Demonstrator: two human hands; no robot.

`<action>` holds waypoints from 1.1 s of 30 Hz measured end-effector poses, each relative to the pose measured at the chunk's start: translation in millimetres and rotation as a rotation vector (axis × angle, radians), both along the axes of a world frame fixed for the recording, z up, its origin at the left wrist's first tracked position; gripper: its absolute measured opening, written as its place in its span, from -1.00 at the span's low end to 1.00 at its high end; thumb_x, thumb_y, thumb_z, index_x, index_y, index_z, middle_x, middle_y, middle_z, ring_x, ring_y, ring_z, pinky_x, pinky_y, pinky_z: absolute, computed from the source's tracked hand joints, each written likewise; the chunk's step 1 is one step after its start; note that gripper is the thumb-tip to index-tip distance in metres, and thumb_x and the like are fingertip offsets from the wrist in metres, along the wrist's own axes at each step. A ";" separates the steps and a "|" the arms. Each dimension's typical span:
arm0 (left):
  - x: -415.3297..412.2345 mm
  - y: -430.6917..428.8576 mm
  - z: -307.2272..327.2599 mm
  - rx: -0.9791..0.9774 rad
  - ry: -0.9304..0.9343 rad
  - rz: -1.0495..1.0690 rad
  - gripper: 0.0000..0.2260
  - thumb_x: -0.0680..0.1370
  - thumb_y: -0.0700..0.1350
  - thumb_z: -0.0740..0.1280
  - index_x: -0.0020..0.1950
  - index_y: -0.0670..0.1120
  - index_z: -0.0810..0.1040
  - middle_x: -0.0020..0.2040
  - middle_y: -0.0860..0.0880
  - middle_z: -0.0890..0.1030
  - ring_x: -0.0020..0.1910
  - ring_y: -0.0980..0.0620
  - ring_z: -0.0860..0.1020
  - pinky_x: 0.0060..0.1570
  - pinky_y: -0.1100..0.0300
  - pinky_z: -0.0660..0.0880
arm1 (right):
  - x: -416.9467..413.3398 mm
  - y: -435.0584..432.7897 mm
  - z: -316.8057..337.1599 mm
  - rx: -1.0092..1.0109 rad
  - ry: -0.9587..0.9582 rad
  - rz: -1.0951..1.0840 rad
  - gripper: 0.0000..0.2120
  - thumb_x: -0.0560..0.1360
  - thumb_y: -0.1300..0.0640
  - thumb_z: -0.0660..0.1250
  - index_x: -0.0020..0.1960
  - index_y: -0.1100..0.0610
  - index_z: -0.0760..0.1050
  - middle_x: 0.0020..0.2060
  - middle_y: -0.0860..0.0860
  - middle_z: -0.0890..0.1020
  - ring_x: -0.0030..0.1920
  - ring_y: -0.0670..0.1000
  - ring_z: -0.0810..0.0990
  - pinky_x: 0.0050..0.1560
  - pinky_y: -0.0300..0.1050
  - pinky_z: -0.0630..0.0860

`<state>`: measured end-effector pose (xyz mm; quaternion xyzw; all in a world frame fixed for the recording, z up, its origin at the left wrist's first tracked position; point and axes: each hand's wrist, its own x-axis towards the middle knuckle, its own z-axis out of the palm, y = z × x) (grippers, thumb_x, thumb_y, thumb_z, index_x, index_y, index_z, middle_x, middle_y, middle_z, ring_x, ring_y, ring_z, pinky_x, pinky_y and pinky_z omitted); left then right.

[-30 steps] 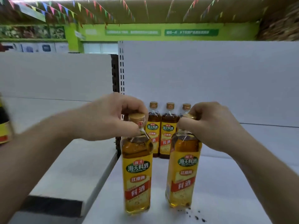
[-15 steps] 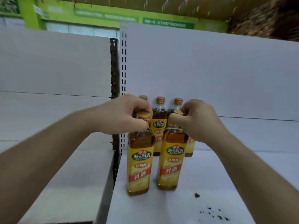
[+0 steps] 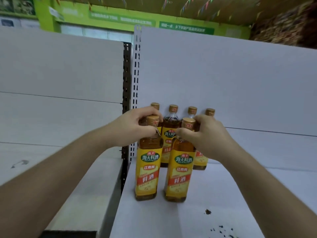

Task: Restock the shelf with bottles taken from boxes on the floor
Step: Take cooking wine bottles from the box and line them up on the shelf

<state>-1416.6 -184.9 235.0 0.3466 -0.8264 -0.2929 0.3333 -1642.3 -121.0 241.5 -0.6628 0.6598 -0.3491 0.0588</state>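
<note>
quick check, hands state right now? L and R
Left hand: closed, gripping the neck of the front-left bottle.
Right hand: closed, gripping the neck of the front-right bottle.

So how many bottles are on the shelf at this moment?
6. Front left bottle in the left hand, front right bottle in the right hand; four back bottles in a row behind. Others may be hidden.

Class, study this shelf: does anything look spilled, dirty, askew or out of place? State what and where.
Small dark crumbs lie scattered on the white shelf board, in front and right of the right-hand yellow-labelled amber bottle: stray dirt on a display surface. A grey smudge marks the left shelf board.
</note>
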 end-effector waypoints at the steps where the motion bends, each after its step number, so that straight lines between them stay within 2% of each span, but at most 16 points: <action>1: 1.1 2.4 -4.0 0.006 0.033 0.017 -0.72 0.49 -0.01 0.40 0.15 0.27 0.57 0.00 0.14 0.65 0.03 0.10 0.67 -0.02 0.00 0.69 | -1.4 1.9 -3.7 -0.005 -0.025 0.009 -0.64 0.47 -0.27 0.46 -0.05 0.01 0.53 -0.24 -0.02 0.67 -0.23 0.00 0.69 -0.29 0.03 0.64; 4: 5.5 14.4 -20.2 -0.027 0.106 0.161 -0.64 0.46 0.14 0.47 0.22 0.35 0.49 -0.10 0.08 0.56 -0.04 0.08 0.61 -0.07 -0.07 0.66 | -8.7 14.3 -22.0 0.013 -0.155 0.026 -0.51 0.41 -0.35 0.46 0.16 -0.06 0.49 -0.20 -0.10 0.63 -0.26 -0.16 0.63 -0.43 -0.28 0.52; 6: 9.2 24.3 -39.1 -0.017 0.092 0.300 -0.54 0.42 0.28 0.51 0.24 0.32 0.42 -0.07 0.04 0.52 -0.05 0.06 0.58 -0.12 0.03 0.63 | -16.9 22.6 -42.5 0.065 -0.227 0.065 -0.38 0.35 -0.37 0.50 0.27 -0.12 0.40 -0.12 -0.12 0.62 -0.18 -0.16 0.64 -0.31 -0.22 0.58; 8: 10.3 35.1 -64.4 0.076 0.075 0.379 -0.43 0.31 0.31 0.53 0.24 0.24 0.42 0.01 0.08 0.55 -0.03 0.10 0.58 -0.19 0.20 0.53 | -22.6 29.7 -66.1 0.156 -0.232 0.084 -0.33 0.34 -0.32 0.54 0.31 -0.16 0.34 0.00 -0.21 0.60 -0.03 -0.18 0.61 -0.17 -0.26 0.53; 9: 9.9 39.1 -78.8 0.124 0.063 0.404 -0.40 0.28 0.29 0.55 0.23 0.21 0.44 0.04 0.10 0.57 -0.02 0.11 0.58 -0.17 0.22 0.52 | -23.9 30.6 -78.4 0.202 -0.229 0.090 -0.34 0.35 -0.29 0.55 0.31 -0.15 0.34 0.04 -0.24 0.58 0.02 -0.20 0.60 -0.14 -0.28 0.50; 12: 8.2 43.0 -119.1 0.218 0.042 0.447 -0.39 0.29 0.27 0.60 0.23 0.15 0.48 0.06 0.12 0.63 0.02 0.12 0.61 -0.01 0.09 0.60 | -22.8 28.8 -109.3 0.280 -0.228 0.101 -0.40 0.40 -0.23 0.55 0.30 -0.17 0.33 0.14 -0.24 0.56 0.01 -0.17 0.63 -0.07 -0.24 0.55; 16: 3.9 43.2 -141.6 0.252 0.072 0.465 -0.50 0.33 0.27 0.57 0.15 0.14 0.52 0.03 0.12 0.68 -0.02 0.12 0.67 0.05 0.05 0.64 | -18.6 23.1 -126.3 0.260 -0.319 0.108 -0.49 0.46 -0.15 0.53 0.25 -0.16 0.32 0.05 -0.29 0.58 -0.04 -0.15 0.66 -0.02 -0.20 0.61; 20: 2.3 39.0 -146.7 0.222 0.077 0.466 -0.59 0.40 0.21 0.56 0.13 0.12 0.54 0.01 0.11 0.69 -0.03 0.12 0.67 0.05 0.06 0.63 | -16.2 17.2 -133.7 0.246 -0.374 0.126 -0.53 0.51 -0.08 0.50 0.25 -0.17 0.26 0.02 -0.35 0.53 0.00 -0.20 0.60 -0.06 -0.30 0.55; 26: -4.5 29.7 -147.2 0.169 0.059 0.481 -0.66 0.47 0.18 0.51 0.14 0.11 0.50 0.01 0.10 0.67 -0.08 0.14 0.64 -0.12 0.26 0.56 | -15.1 -0.1 -143.7 0.206 -0.366 0.130 -0.56 0.57 -0.07 0.43 0.29 -0.19 0.23 0.07 -0.32 0.52 0.07 -0.17 0.59 0.09 -0.18 0.56; 33: -17.6 15.7 -144.3 0.154 0.055 0.465 -0.67 0.54 0.16 0.44 0.20 0.07 0.46 0.07 0.16 0.60 -0.04 0.18 0.61 -0.19 0.37 0.50 | -12.4 -24.3 -149.9 0.202 -0.336 0.132 -0.59 0.62 -0.06 0.37 0.36 -0.15 0.24 0.23 -0.21 0.56 0.25 -0.06 0.60 0.29 0.01 0.59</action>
